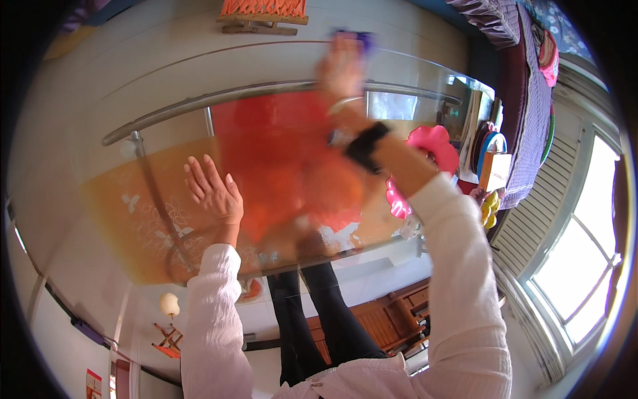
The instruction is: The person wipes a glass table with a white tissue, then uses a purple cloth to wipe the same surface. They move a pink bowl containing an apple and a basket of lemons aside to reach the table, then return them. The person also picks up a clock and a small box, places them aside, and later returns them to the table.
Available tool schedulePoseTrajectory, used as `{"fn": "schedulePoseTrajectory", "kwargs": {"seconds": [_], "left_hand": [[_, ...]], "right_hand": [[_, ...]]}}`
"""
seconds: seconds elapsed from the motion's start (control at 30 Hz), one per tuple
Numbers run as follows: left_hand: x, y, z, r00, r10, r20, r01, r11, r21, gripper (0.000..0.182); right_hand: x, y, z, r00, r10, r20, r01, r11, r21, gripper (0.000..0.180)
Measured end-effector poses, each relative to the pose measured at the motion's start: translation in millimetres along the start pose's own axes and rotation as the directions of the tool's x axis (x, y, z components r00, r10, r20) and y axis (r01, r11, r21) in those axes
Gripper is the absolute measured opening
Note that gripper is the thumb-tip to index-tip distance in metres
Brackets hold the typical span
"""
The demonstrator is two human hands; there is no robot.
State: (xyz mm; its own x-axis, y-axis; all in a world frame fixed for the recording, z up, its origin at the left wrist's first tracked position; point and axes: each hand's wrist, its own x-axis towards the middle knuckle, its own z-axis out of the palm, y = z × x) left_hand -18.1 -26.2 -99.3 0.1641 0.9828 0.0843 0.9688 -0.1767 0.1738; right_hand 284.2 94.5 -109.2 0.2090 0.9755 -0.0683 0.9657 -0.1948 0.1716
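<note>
A glass tabletop (164,75) on a curved metal frame lies before me. Over its far edge, my right hand (343,67) is stretched out and blurred. Under its fingers is a purple cloth (368,41), partly hidden by the hand. On that wrist are a black watch or band (368,147) and a pale bangle (346,103). My left hand (217,193) is palm down over the left part of the glass, fingers apart and holding nothing. Whether its palm presses on the glass, I cannot tell. An orange panel with white flower and butterfly patterns (159,219) shows beneath the glass.
Pink scalloped dishes (433,142) are at the right, beside a blue-rimmed round object (492,147) and yellow fruit-like items (490,209). Beyond them is a seat with a purple quilted cover (527,124). A folding stool (264,17) stands past the table's far edge.
</note>
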Motion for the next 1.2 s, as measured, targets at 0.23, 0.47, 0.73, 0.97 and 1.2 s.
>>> {"fn": "schedulePoseTrajectory", "kwargs": {"seconds": [0.23, 0.47, 0.73, 0.97, 1.2], "left_hand": [[-6, -5, 6, 0.994, -0.045, 0.104, 0.045, 0.999, -0.002, 0.053], [-3, 0, -10, 0.985, -0.069, 0.161, 0.083, 0.993, -0.086, 0.058], [1, -6, -14, 0.965, -0.076, 0.250, 0.115, 0.983, -0.143, 0.063], [-8, -13, -9, 0.996, -0.030, -0.078, 0.008, 0.964, -0.266, 0.054], [-35, -22, -40, 0.989, 0.102, -0.108, -0.146, 0.821, -0.552, 0.035]], "right_hand": [[-30, -253, -49, 0.755, -0.630, -0.179, 0.643, 0.662, 0.385, 0.051], [12, -55, -37, 0.954, -0.288, -0.080, 0.298, 0.886, 0.355, 0.054], [5, -149, -40, 0.968, -0.225, -0.107, 0.245, 0.937, 0.247, 0.056], [-57, -356, -68, 0.416, -0.882, -0.220, 0.886, 0.339, 0.316, 0.058], [9, -214, -29, 0.773, -0.517, -0.367, 0.607, 0.771, 0.194, 0.039]]}}
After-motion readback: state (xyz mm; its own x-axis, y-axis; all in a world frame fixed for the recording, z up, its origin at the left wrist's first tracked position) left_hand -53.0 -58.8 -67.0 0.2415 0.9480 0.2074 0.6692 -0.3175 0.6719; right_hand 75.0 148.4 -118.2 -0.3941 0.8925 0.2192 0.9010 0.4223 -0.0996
